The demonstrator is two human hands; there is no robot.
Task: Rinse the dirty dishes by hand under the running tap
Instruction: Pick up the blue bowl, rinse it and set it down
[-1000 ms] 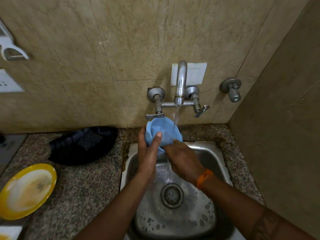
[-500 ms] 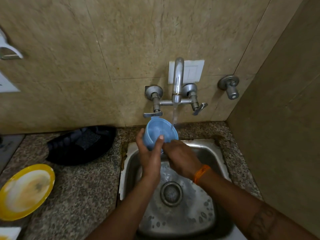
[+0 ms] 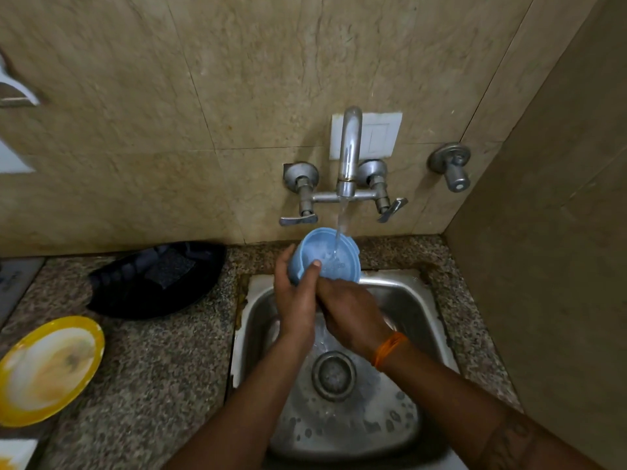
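Blue bowl (image 3: pixel 327 254), frame centre: tap (image 3: pixel 347 164) water inside; left hand (image 3: pixel 297 295) grips rim, right hand (image 3: pixel 353 312) holds underside. Yellow plate (image 3: pixel 47 369), lower left, smeared.

The yellow plate (image 3: pixel 47 369) is cut off at the left edge — the right hand's (image 3: pixel 353 313) fingers are hidden.

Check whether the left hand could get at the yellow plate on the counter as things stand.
Probably yes, but not right away: the left hand grips the blue bowl under the tap. Nothing stands on the counter between the sink and the yellow plate.
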